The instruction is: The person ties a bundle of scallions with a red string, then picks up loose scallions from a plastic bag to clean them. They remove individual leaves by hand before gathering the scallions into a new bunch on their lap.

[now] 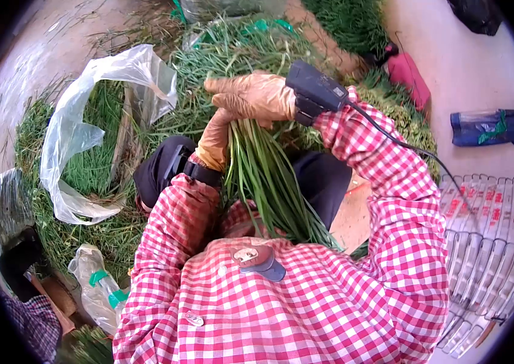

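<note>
A bundle of long green stalks hangs from my hands over my lap, its lower ends fanned toward my right leg. My left hand, in an orange-tan glove, is closed around the bundle's upper end. Above it, my right hand, gloved alike, lies across the top of the bundle with its fingers stretched out to the left. A black device with a cable is strapped at my right wrist. Whether the right palm presses on the stalk ends is hidden.
Loose greens are heaped ahead. An open clear plastic bag with greens lies at the left. Wire racks stand at the right, near a blue packet. Another person's checked sleeve shows at the lower left.
</note>
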Tool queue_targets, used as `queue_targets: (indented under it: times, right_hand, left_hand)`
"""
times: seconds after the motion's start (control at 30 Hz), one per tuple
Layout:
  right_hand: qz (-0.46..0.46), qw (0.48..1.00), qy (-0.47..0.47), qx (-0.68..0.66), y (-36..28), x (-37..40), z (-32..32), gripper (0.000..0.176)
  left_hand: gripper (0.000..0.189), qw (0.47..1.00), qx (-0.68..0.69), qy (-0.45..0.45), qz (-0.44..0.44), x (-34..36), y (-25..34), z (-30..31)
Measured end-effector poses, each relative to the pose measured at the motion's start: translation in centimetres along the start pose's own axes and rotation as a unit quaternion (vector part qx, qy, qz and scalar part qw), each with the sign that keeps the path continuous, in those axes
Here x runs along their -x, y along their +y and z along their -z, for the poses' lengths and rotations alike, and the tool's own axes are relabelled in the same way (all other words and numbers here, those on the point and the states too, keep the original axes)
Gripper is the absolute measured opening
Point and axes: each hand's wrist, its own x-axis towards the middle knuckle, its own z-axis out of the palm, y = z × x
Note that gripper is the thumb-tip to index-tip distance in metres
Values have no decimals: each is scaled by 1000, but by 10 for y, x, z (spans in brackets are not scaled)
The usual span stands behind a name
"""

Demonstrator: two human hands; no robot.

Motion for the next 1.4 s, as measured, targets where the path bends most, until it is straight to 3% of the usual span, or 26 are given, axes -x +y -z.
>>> queue_targets:
  times: [0.03, 0.1, 0.13, 0.17, 0.2, 0.27, 0.3, 0.33, 0.43, 0.53, 0.57, 0.7, 0.8, 0.83, 0.87, 0.9, 0.93, 1.0, 1.07, 1.13, 1.2, 1.23, 1.27, 1.3, 1.33, 1.4]
  right_hand:
    - [-130, 989, -13, -67, -15, 13, 3, 64]
    - [-81, 974, 143, -154, 2, 19, -13, 71]
    - [-90, 953, 194, -213, -1, 29, -9, 76]
    - [-119, 970, 188, -96, 1, 35, -12, 65]
    - [-177, 978, 103, 48, -28, 50, -4, 63]
    - [-141, 980, 106, 89, -14, 64, -33, 61]
    - [-184, 977, 105, 27, -9, 68, -43, 54]
    - [-158, 978, 139, 0, -13, 75, -49, 47]
    - [-202, 965, 162, 34, -3, 81, -75, 35]
    - [-197, 936, 216, -196, 7, 102, -86, 34]
    - [-210, 902, 228, -302, 18, 105, -99, 31]
    - [-220, 916, 234, -242, 8, 113, -117, 35]
    - [-264, 955, 85, -107, -1, 112, -88, 41]
    - [-259, 964, -8, -58, -4, 110, -73, 46]
    - [-212, 977, -18, 4, 8, 109, -76, 46]
    - [-186, 982, 40, -14, 9, 111, -67, 45]
    - [-158, 982, 100, -29, 7, 113, -53, 45]
    - [-153, 903, 236, -324, -4, 117, -24, 46]
    - [44, 885, 382, -264, -11, 109, 8, 60]
    - [28, 925, 377, -40, -60, 104, 26, 73]
    - [-22, 926, 359, 116, -86, 87, 5, 94]
    - [-86, 937, 327, 83, -94, 82, -10, 98]
    - [-92, 925, 325, 174, -80, 78, -37, 96]
    - [-125, 946, 264, 140, -54, 78, -69, 93]
    - [-219, 948, 172, 153, -47, 85, -96, 77]
    - [-62, 996, -15, 57, 6, 111, -126, 57]
  left_hand:
    - [39, 1000, -1, 8, -9, -1, -4, 8]
    - [37, 1000, 10, 15, -14, 5, -6, -4]
    - [44, 997, -7, 49, -67, 2, -6, -2]
    - [48, 997, 2, 31, -78, 2, -5, -7]
    - [52, 996, 8, 13, -85, 1, -2, -14]
    - [53, 996, -43, 15, -76, -4, 2, 0]
    - [54, 996, -29, 17, -79, -4, -1, -4]
    - [54, 996, -16, 18, -85, -4, -3, -6]
    - [68, 987, -116, 51, -96, 13, -16, -22]
    - [76, 987, -129, 35, -92, 18, -23, -20]
    - [76, 987, -124, 30, -93, 19, -22, -22]
    - [73, 984, -151, 37, -89, 20, -25, -22]
    - [64, 965, -223, 85, -104, 23, -26, -24]
    - [62, 955, -258, 97, -114, 21, -21, -22]
    - [61, 943, -291, 110, -121, 19, -17, -17]
    - [54, 934, -289, 135, -164, 12, -5, -24]
    - [51, 918, -311, 86, -233, 6, 13, -28]
    - [41, 849, -403, 92, -329, 7, 41, -78]
    - [38, 790, -480, 60, -377, 4, 50, -137]
    - [39, 755, -496, -26, -429, 3, 47, -189]
    - [31, 735, -480, -101, -468, 9, 62, -224]
    - [26, 729, -468, -133, -482, 14, 77, -233]
    - [21, 722, -455, -165, -495, 19, 91, -242]
    - [32, 751, -422, -157, -482, 31, 120, -242]
    - [39, 759, -410, -163, -479, 37, 142, -238]
    - [47, 754, -410, -186, -478, 48, 177, -224]
